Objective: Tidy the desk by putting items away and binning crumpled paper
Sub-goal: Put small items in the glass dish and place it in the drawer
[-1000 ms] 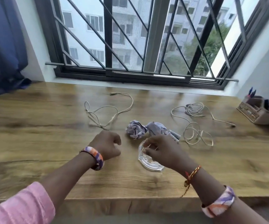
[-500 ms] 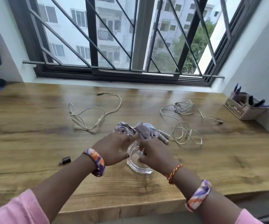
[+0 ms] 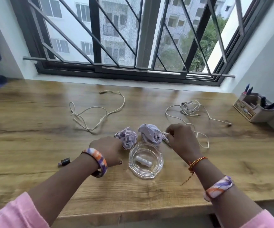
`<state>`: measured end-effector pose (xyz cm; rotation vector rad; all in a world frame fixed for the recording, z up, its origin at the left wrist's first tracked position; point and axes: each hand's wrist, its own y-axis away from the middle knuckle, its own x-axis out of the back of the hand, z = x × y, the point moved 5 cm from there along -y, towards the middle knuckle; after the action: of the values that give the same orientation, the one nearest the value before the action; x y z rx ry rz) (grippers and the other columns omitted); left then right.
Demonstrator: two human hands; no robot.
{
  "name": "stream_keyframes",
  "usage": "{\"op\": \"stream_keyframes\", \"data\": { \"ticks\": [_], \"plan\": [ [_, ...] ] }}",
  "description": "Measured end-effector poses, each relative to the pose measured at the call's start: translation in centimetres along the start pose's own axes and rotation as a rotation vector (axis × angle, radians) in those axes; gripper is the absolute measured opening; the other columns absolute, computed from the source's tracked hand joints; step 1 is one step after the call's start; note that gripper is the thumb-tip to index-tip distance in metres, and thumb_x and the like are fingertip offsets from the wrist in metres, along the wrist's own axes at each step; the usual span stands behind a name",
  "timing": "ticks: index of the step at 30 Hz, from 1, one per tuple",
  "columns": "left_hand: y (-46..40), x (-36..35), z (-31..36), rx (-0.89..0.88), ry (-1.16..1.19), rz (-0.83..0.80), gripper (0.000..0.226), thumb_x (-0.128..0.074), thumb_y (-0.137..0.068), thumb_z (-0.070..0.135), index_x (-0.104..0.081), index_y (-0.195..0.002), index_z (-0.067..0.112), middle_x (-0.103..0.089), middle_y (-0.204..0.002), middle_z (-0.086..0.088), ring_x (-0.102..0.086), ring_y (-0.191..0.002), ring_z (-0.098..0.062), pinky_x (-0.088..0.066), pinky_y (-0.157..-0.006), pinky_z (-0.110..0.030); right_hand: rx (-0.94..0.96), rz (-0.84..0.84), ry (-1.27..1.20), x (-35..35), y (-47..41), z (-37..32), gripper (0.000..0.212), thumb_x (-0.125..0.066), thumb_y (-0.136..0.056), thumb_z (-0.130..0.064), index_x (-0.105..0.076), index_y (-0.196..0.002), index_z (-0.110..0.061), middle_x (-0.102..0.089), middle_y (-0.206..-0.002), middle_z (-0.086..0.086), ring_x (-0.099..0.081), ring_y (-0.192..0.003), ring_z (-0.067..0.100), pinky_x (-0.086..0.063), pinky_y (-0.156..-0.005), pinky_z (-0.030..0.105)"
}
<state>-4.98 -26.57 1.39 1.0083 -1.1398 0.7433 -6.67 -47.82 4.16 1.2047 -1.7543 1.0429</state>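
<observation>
A clear glass bowl [image 3: 157,168] sits near the desk's front edge with a small white stick [image 3: 143,160] lying inside it. Just behind it are two crumpled purple paper balls, one on the left [image 3: 128,137] and one on the right [image 3: 150,134]. My left hand [image 3: 106,150] rests on the desk left of the bowl, loosely curled, with nothing seen in it. My right hand [image 3: 180,140] is right of the paper balls and pinches another small white stick [image 3: 166,138] at the fingertips.
A loose pale cable [image 3: 96,111] lies at the back left and a tangled cable [image 3: 189,109] at the back right, its loop [image 3: 203,140] beside my right hand. A small black item [image 3: 64,161] lies at the left. A pen holder [image 3: 256,111] stands by the right wall.
A white stick now lies in the bowl. My right hand left the bowl and went right, to a second stick. My left hand drew back from the bowl's rim.
</observation>
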Motion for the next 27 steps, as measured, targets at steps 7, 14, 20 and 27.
{"op": "stream_keyframes", "data": {
  "ticks": [7,14,20,27],
  "plan": [
    [-0.1,3.4,2.2,-0.084,0.209,0.257,0.017,-0.058,-0.082,0.033,-0.064,-0.096,0.025,-0.063,-0.104,0.002,-0.059,-0.099,-0.022,-0.048,-0.079,-0.030,-0.088,-0.190,0.230,-3.1,-0.7,2.2,0.024,-0.054,-0.084,-0.018,-0.062,-0.104,-0.009,-0.062,-0.110,0.016,-0.057,-0.106,0.033,-0.048,-0.082,0.034],
    [-0.6,5.1,2.5,-0.076,0.305,0.390,0.014,-0.059,-0.082,0.031,-0.067,-0.093,0.027,-0.068,-0.099,0.004,-0.062,-0.093,-0.019,-0.046,-0.076,-0.026,-0.074,-0.122,-0.066,-0.5,-0.4,2.3,0.010,-0.067,-0.071,-0.015,-0.073,-0.076,-0.008,-0.067,-0.068,0.007,-0.063,-0.070,0.019,-0.048,-0.063,0.029],
    [-1.6,5.0,1.9,-0.033,0.308,0.362,0.012,-0.062,-0.081,0.029,-0.068,-0.091,0.025,-0.068,-0.099,0.003,-0.063,-0.092,-0.020,-0.048,-0.076,-0.028,0.199,-0.549,-0.146,0.0,2.6,-2.8,0.014,-0.080,-0.063,-0.014,-0.075,-0.076,-0.017,-0.070,-0.069,-0.001,-0.059,-0.060,0.004,-0.047,-0.059,0.019],
    [-1.9,4.3,3.3,-0.105,0.367,0.299,0.003,-0.065,-0.077,0.027,-0.067,-0.078,0.025,-0.068,-0.085,0.002,-0.064,-0.082,-0.021,-0.053,-0.077,-0.036,0.298,-0.497,0.034,-2.4,3.8,-4.0,0.013,-0.066,-0.072,-0.019,-0.074,-0.081,-0.020,-0.074,-0.082,0.000,-0.067,-0.079,0.015,-0.053,-0.067,0.027]
  ]
}}
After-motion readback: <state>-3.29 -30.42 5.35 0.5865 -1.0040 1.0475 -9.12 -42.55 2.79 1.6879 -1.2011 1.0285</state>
